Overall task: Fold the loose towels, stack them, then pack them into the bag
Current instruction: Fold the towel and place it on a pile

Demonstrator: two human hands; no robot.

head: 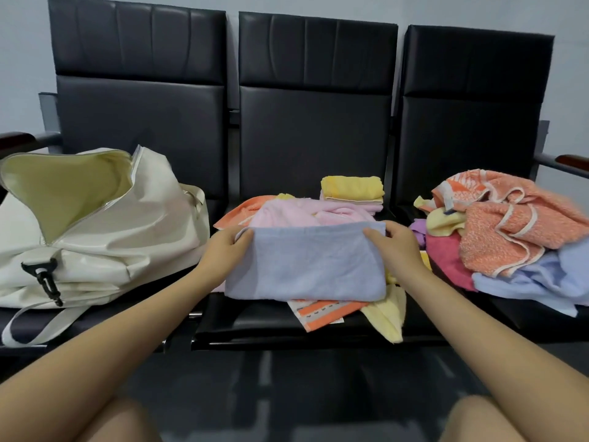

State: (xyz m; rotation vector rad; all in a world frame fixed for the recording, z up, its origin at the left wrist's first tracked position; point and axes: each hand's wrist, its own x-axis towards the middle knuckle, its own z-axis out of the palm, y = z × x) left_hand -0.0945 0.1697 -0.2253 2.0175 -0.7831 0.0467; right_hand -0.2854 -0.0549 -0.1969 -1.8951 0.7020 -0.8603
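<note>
A half-folded lavender towel (306, 263) is held over the middle seat of the bench (277, 327), right of the open cream bag (105, 224). If its far corners are released unevenly, the fold would likely skew (loose towels lie beneath). Left hand (228, 250) and right hand (395, 247) fingers are curled, pinching those corners.

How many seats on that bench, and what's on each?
3: left seat holds the bag, middle seat the towel being folded, right seat the loose pile.
</note>
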